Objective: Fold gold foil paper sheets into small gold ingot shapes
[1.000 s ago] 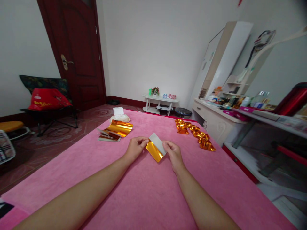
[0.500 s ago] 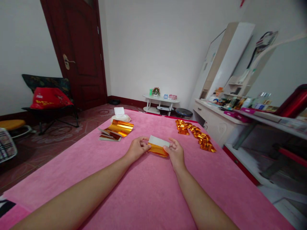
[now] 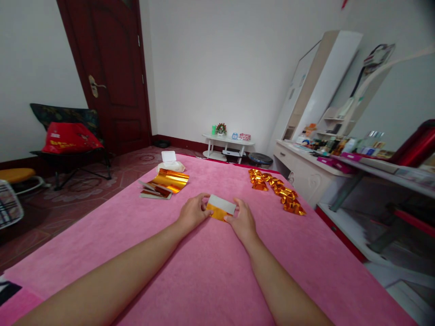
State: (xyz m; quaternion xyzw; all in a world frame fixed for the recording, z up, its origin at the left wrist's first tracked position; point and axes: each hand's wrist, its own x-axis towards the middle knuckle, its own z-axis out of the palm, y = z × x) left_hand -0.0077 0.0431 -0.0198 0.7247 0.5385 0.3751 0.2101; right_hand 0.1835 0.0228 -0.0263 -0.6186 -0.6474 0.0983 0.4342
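Between my two hands is a small sheet of gold foil paper [image 3: 220,211], its pale back showing on the far half and a shiny gold folded strip on the near half. My left hand [image 3: 194,212] grips its left end, thumb toward me and fingers behind. At the right end, my right hand [image 3: 243,219] pinches the sheet the same way. Left of them lies a stack of gold foil sheets [image 3: 171,180], the top one curled. Over on the right, several folded gold foil pieces [image 3: 277,190] sit in a bent row.
A pink cloth [image 3: 204,280] covers the table. Behind the stack stands an open white wipes pack [image 3: 170,162]. A white dresser [image 3: 306,165] with bottles runs along the right. On the left, a red bag [image 3: 72,138] rests on a folding chair.
The foil paper has shifted slightly left and leveled a little. My right hand has moved left with it, its thumb now lower on the near edge.
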